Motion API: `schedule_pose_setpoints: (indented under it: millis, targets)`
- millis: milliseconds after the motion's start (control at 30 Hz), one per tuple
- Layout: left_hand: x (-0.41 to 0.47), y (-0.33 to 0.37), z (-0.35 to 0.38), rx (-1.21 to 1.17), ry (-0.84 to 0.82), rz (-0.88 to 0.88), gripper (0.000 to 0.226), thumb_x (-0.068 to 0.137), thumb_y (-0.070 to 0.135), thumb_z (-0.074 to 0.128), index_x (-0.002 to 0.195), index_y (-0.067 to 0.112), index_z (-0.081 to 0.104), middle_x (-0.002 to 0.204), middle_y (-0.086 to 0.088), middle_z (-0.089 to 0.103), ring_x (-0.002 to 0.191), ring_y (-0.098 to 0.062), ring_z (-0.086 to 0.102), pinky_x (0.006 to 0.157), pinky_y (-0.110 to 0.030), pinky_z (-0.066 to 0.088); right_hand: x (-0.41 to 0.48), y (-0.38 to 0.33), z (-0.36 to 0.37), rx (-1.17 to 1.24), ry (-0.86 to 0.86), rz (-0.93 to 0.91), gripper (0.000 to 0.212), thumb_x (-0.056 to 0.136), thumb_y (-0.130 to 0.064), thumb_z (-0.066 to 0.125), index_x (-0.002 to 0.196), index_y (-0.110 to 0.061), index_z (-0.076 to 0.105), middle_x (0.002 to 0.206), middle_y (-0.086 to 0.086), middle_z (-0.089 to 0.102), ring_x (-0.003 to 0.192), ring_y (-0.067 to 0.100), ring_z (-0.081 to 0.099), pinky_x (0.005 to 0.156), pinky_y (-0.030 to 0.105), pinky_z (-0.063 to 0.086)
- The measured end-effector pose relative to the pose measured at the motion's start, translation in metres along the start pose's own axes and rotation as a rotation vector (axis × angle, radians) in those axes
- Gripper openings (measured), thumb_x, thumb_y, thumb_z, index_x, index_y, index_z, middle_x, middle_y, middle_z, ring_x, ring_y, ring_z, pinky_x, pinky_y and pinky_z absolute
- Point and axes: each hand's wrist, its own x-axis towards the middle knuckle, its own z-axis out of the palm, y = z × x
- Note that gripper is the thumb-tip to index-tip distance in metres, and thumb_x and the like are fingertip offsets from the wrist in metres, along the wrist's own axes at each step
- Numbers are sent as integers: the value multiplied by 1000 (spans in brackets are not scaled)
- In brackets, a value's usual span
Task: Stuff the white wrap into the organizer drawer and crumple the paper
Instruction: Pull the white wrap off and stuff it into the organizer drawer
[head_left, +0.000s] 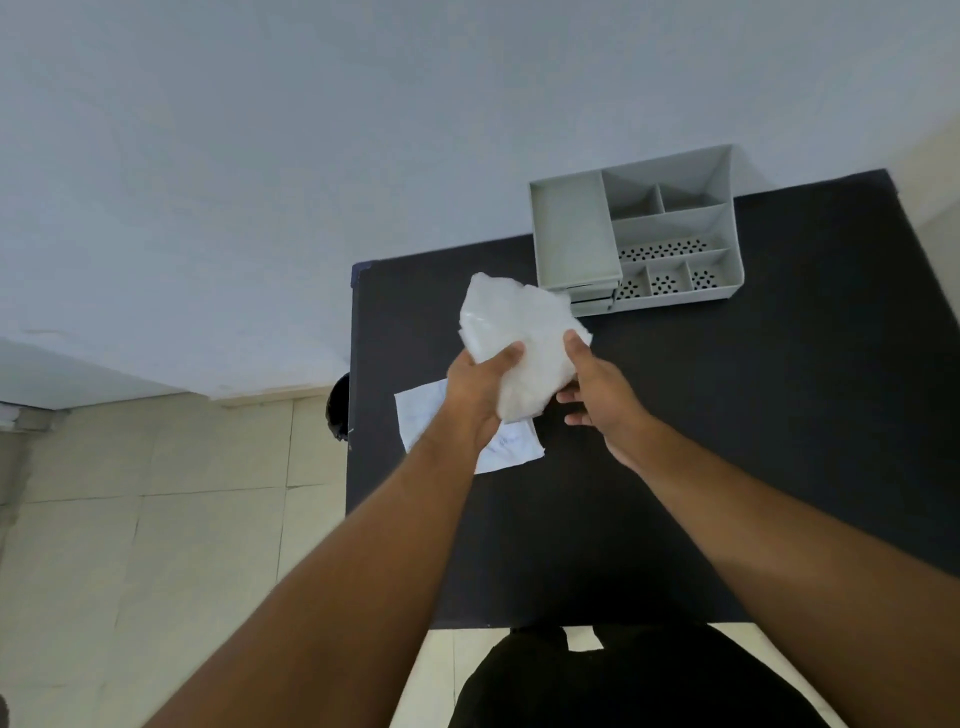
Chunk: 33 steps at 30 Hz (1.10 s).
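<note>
Both forearms are seen extended from the lower edge of the view over the black table (675, 415), bare to the elbow. Neither part of the task is judged complete: the white wrap (524, 338) is held in the air above the table, and the paper (511, 447) lies flat and uncrumpled on the table surface just beneath the left wrist, partly hidden by it (faint markings can be made out on the sheet, too small to read). The left hand (478, 384) is closed on the lower left part of the wrap, the thumb laid across its front and the remaining fingers wrapped behind, out of sight. The right hand (597, 389) is set against the right side of the wrap, the thumb pressed on its upper edge while the fingers are spread loosely beneath and only partly curled; the hold on this side is read as a light pinch rather than a full clasp. The wrap is bunched between the two hands, its upper end standing free and pointing toward the grey organizer (675, 234), which stands at the far right of the table, against the wall (311, 156). The drawer (574, 234) is seen pulled out on the organizer's left side and appears empty; the wrap is near its front edge but not yet over it. What remains, on this reading, is the stuffing of the wrap and then the crumpling of the paper.
</note>
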Motion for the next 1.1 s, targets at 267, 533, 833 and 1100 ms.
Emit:
schedule_pose_setpoints:
  millis: [267,533,833,1100]
  targets:
    - [4,15,-43,20,-124,-117,55,78,21,86,129,16,65,128,-14,67,116,-39,64,85,-56,58,49,-36,-15,165,131,129,18,97,-34,54,110,-24,63,106,3,71,83,17,64,68,33,55]
    - [15,13,-48,-29,-59,-84,52,81,19,84,129,13,65,125,-13,70,115,-38,66,91,-63,54,72,-49,-6,404,190,177,7,97,-31,60,97,-24,62,102,2,71,80,16,63,69,32,53]
    - [27,17,-29,-53,4,-100,46,82,14,81,126,12,66,121,-12,72,110,-37,68,85,-62,56,73,-36,-1,440,220,194,13,93,-34,65,93,-21,66,86,-1,66,69,13,59,62,30,50]
    - [31,18,-30,-31,84,-128,43,81,14,78,123,11,68,119,-13,72,106,-34,69,79,-52,60,43,13,-7,271,315,119,19,91,-32,66,90,-14,64,79,1,63,56,10,53,50,25,43]
